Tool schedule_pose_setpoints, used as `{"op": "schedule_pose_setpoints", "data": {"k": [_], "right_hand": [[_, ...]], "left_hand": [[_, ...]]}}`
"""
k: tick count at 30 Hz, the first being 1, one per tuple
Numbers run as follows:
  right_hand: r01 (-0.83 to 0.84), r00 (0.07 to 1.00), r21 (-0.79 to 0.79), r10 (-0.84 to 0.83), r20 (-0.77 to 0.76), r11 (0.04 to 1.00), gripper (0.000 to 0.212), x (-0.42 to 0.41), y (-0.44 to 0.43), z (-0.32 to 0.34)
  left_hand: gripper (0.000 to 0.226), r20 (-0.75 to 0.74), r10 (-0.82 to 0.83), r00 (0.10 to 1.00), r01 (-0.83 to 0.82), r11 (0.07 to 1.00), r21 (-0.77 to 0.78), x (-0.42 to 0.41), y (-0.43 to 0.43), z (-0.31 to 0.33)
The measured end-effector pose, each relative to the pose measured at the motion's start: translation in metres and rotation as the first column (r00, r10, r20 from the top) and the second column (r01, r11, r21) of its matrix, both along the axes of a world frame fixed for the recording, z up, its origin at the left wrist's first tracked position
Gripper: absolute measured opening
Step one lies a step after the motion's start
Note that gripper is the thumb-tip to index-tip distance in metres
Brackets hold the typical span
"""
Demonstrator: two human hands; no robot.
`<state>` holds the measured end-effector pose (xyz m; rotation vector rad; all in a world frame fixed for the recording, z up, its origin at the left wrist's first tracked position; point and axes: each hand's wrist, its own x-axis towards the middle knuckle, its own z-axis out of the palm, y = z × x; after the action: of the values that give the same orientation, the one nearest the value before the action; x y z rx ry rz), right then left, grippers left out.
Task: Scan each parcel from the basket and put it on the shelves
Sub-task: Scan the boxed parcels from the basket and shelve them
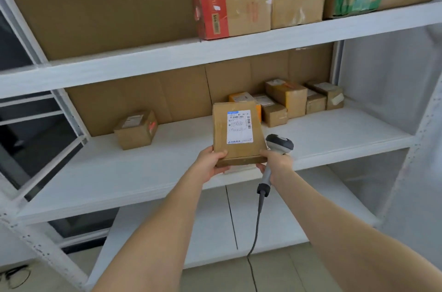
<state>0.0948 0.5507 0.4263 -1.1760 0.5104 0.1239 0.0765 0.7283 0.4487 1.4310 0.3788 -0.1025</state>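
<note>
Holding a flat brown parcel (235, 134) above the front of the middle shelf (119, 172), both hands clasp its near edge. The left hand (210, 162) pinches the near left corner, thumb on top, fingers beneath. The right hand (278, 163) is wrapped round the handle of a barcode scanner (280, 144) while its thumb presses the near right corner; the scanner's head sits just beside that corner. The parcel's white shipping label (239, 126) faces up, beyond both grips. Small cartons (285, 98) stand farther back on the shelf
</note>
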Motion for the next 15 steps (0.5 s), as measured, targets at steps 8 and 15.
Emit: {"op": "schedule_pose_setpoints", "data": {"k": [8, 15], "right_hand": [[-0.053, 0.997, 0.076, 0.049, 0.063, 0.996, 0.010, 0.084, 0.056, 0.012], [-0.089, 0.996, 0.146, 0.088, 0.017, 0.985, 0.023, 0.156, 0.058, 0.014]], "left_hand": [[0.051, 0.018, 0.281, 0.960, -0.280, 0.959, -0.042, 0.095, 0.059, -0.013], [0.040, -0.012, 0.355, 0.935, -0.355, 0.932, -0.076, 0.178, 0.062, -0.024]]}}
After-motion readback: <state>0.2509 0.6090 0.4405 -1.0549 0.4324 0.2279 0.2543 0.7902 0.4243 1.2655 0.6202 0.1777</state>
